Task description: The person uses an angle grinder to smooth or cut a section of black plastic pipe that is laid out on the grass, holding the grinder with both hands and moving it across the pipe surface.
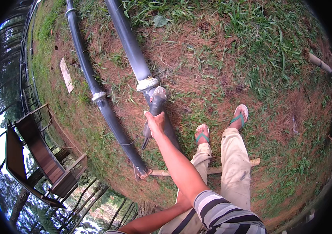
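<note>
My right hand (156, 122) is wrapped round the dark body of a power tool (158, 104), which looks like an angle grinder with a pale, dusty head. The tool lies over a thick black pipe (129, 39), just below a lumpy whitish collar (147, 84) on the pipe's joint. The narrow tail of the tool points down toward the lower left. My left hand (184, 199) is low by my thigh, mostly hidden behind my right forearm, so its fingers do not show.
Left of it runs a second black pipe (81, 50) with its own whitish collar (99, 96). A wooden pole (216, 170) lies behind my feet. A flat board (66, 75) rests on the grass. A roofed wooden structure (41, 156) stands at left, and another pole (322, 65) at far right.
</note>
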Available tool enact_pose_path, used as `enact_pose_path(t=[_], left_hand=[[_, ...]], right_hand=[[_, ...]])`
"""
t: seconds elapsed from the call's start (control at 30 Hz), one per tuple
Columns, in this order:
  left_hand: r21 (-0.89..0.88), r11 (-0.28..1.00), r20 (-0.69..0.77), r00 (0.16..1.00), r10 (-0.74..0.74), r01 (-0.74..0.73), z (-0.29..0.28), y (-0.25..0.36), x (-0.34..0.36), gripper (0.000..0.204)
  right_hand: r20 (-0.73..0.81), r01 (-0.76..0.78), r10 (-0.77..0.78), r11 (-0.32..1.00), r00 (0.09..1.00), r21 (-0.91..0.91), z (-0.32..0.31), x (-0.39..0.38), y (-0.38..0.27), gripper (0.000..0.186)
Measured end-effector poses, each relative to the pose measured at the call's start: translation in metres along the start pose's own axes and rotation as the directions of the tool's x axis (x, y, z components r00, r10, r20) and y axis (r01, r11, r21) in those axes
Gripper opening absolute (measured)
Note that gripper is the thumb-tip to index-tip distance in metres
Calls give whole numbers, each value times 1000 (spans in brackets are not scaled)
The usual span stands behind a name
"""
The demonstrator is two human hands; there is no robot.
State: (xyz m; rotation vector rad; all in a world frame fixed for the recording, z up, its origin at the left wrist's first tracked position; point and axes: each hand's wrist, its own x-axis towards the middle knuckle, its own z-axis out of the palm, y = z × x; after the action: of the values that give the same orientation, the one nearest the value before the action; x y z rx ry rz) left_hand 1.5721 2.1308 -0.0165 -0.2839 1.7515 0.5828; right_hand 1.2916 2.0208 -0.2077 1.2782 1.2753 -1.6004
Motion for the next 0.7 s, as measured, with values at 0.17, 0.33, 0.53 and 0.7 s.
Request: enact_pose_path(t=[0.17, 0.33, 0.53, 0.7], left_hand=[[-399, 917, 63, 998, 17, 10, 53, -67, 5, 68], [-324, 939, 154, 985, -73, 120, 18, -37, -2, 63], [-372, 923, 92, 994, -63, 93, 98, -136, 30, 60], [-742, 659, 131, 991, -37, 122, 106, -129, 30, 33]], right_hand=[[-121, 41, -36, 998, 992, 38, -1, 14, -11, 83], [-161, 74, -57, 992, 985, 102, -15, 33, 3, 77], [-94, 62, -61, 998, 994, 11, 20, -30, -15, 78], [-164, 42, -28, 995, 986, 85, 8, -1, -3, 78]])
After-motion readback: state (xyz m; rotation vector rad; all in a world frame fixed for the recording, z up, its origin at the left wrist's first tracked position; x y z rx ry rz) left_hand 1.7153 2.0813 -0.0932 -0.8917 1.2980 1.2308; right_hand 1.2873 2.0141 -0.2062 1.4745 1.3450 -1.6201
